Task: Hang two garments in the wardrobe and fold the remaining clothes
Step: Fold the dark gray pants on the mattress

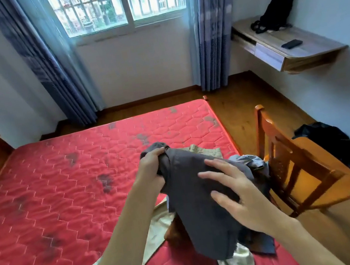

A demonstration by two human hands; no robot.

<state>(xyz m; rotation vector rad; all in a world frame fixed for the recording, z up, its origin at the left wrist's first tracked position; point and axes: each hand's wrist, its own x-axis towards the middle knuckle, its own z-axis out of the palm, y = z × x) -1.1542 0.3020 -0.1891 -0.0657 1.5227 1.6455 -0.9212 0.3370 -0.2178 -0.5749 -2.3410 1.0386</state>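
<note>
On the bare red mattress (65,195), the left hand (151,165) has its grip clamped on the bunched top of a dark grey garment (201,215), holding it above the khaki garment (160,221) (probably to straighten it), while the right hand (236,193), fingers apart, lies flat on the cloth.

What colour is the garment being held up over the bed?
Dark grey garment, plain with no pattern, seen best in the head view.
</note>
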